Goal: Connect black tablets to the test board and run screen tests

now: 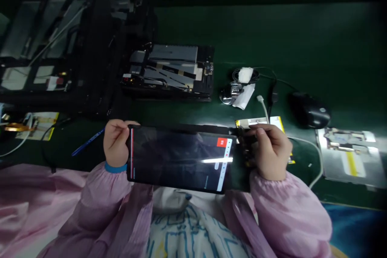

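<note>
My left hand (116, 143) pinches the upper left corner of a tablet screen (178, 159), thumb and fingers closed on its edge. The screen is lit, mostly dark, with a red square and a pale strip on its right side. My right hand (272, 149) is closed in a pinch just right of the screen. Between its fingertips is a small dark piece, too unclear to name. Beneath that hand lies a silver battery pack (276, 121) with yellow edges, partly hidden.
Beyond the screen sits an opened tablet body (173, 64), with a black tray of similar parts (90, 48) at left. A blue pen (87, 142), coiled cable (245, 75), white cable (319, 161), black mouse (310, 109) and silver metal panel (352, 159) lie around.
</note>
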Available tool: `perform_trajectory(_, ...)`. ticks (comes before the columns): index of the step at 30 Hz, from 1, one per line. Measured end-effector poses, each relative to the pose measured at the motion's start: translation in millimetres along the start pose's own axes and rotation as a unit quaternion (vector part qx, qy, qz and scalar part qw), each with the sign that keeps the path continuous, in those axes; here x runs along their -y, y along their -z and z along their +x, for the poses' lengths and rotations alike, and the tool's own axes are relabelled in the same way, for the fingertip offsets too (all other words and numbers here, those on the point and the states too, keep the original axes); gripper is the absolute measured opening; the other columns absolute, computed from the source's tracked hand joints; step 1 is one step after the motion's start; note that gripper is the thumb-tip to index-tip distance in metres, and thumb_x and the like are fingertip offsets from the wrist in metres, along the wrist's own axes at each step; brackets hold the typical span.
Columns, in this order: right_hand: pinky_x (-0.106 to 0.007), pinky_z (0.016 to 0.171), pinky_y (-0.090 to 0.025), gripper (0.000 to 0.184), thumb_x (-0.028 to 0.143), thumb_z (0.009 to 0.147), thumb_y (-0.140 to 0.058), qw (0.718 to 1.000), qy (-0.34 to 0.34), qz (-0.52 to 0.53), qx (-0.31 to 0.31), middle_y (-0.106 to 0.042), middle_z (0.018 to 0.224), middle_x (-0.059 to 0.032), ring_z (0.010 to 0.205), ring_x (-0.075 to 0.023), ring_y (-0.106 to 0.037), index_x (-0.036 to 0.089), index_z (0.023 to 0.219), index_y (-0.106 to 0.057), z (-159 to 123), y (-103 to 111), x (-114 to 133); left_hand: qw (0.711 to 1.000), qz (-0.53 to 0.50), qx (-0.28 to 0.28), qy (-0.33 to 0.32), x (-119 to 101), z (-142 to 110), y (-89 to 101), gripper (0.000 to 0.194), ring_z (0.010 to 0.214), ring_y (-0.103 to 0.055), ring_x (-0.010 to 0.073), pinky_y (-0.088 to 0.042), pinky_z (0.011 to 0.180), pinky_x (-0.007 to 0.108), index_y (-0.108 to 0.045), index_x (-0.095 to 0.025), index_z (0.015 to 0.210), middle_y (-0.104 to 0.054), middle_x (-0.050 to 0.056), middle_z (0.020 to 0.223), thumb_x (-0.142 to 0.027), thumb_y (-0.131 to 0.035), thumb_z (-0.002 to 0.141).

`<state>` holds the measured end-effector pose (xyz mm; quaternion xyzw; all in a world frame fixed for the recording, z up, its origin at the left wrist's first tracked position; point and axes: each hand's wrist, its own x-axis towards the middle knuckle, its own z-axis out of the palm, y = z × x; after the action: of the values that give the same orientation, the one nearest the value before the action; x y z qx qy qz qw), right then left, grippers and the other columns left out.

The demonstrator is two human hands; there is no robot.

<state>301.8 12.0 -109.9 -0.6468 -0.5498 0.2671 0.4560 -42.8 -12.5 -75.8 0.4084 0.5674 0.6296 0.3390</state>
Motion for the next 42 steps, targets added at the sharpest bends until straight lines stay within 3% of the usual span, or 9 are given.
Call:
perform_trajectory(11,-0.031,0.073,-0.047,0.017,0.025,0.077,-0.055,0.995,-0.037,0.035,-0.081,-0.057,0.087,-0.0032,0.079,-0.0169,-0.057,0.021,0.094,-0.053,10.6,-8.5,-6.5,0.997,0.062,0.001,0.054,-2.1,7.8,-0.6,0.012,0.074,-0.067,0.0179,-0.052,0.071,0.03,-0.053,-0.021,0.079,-0.071,0.001,0.077,-0.023,-0.063,0.075)
perform_trajectory(15,-0.033,0.072,-0.047,0.018,0.024,0.078,-0.051,0.993,-0.013,-0.032,-0.11,-0.055,0.094,-0.0061,0.084,-0.0184,-0.056,0.02,0.095,-0.055,15.4,-2.6,-8.1,0.993,0.101,0.006,0.057,-2.2,9.9,0.5,0.009,0.071,-0.066,0.0178,-0.052,0.069,0.03,-0.052,-0.022,0.079,-0.067,0.0,0.072,-0.023,-0.06,0.076)
perform_trajectory(18,-0.039,0.075,-0.046,0.024,0.028,0.078,-0.052,0.983,0.027,-0.152,-0.1,-0.055,0.097,-0.0091,0.087,-0.0225,-0.055,0.018,0.098,-0.06,21.5,5.7,-13.2,0.993,0.094,0.007,0.064,-0.6,10.9,1.4,0.01,0.071,-0.065,0.0178,-0.052,0.068,0.029,-0.052,-0.021,0.08,-0.066,0.001,0.072,-0.024,-0.061,0.076)
perform_trajectory(22,-0.048,0.081,-0.043,0.023,0.034,0.078,-0.055,0.955,0.072,-0.287,-0.018,-0.057,0.085,-0.0107,0.084,-0.027,-0.053,0.017,0.086,-0.066,35.2,21.0,-19.8,0.994,0.07,-0.006,0.078,2.2,11.9,1.6,0.012,0.069,-0.065,0.0175,-0.052,0.067,0.029,-0.051,-0.021,0.079,-0.065,0.0,0.071,-0.022,-0.061,0.073)
perform_trajectory(25,-0.042,0.075,-0.044,0.02,0.034,0.077,-0.054,0.961,0.045,-0.273,0.01,-0.059,0.076,-0.0093,0.075,-0.0242,-0.055,0.017,0.077,-0.065,52.2,42.9,-19.5,0.995,0.06,-0.011,0.073,3.1,12.1,1.8,0.013,0.069,-0.064,0.0169,-0.052,0.067,0.028,-0.051,-0.021,0.079,-0.066,0.0,0.072,-0.021,-0.062,0.072)
perform_trajectory(30,-0.036,0.061,-0.046,0.022,0.04,0.075,-0.054,0.976,-0.062,-0.209,-0.024,-0.061,0.064,-0.0046,0.059,-0.02,-0.058,0.019,0.079,-0.06,80.5,78.9,-18.5,0.996,0.064,0.001,0.062,0.6,12.1,1.8,0.014,0.069,-0.063,0.0157,-0.05,0.07,0.028,-0.052,-0.019,0.081,-0.066,0.0,0.072,-0.022,-0.063,0.073)
perform_trajectory(36,-0.035,0.065,-0.05,0.029,0.041,0.072,-0.059,0.988,-0.084,-0.116,0.055,-0.069,0.073,-0.0048,0.068,-0.0195,-0.065,0.019,0.091,-0.056,72.7,94.2,-30.9,0.995,0.088,-0.001,0.046,-1.4,13.9,0.0,0.014,0.069,-0.062,0.0152,-0.047,0.073,0.027,-0.052,-0.019,0.08,-0.064,-0.001,0.069,-0.022,-0.063,0.073)
perform_trajectory(39,-0.032,0.058,-0.046,0.021,0.04,0.068,-0.061,0.962,-0.057,-0.219,0.151,-0.066,0.064,-0.0021,0.059,-0.0172,-0.06,0.02,0.075,-0.06,48.0,110.0,-33.2,0.994,0.099,-0.002,0.047,-1.7,14.7,-0.3,0.013,0.07,-0.062,0.0155,-0.046,0.073,0.027,-0.053,-0.019,0.08,-0.065,-0.001,0.069,-0.022,-0.063,0.072)
perform_trajectory(42,-0.028,0.05,-0.042,0.021,0.042,0.066,-0.064,0.929,-0.073,-0.23,0.282,-0.063,0.057,0.0003,0.051,-0.0152,-0.056,0.021,0.068,-0.061,20.1,121.0,-31.9,0.994,0.101,-0.005,0.047,-2.4,15.5,-1.2,0.013,0.068,-0.062,0.016,-0.046,0.071,0.027,-0.053,-0.019,0.079,-0.065,-0.002,0.067,-0.021,-0.064,0.071)
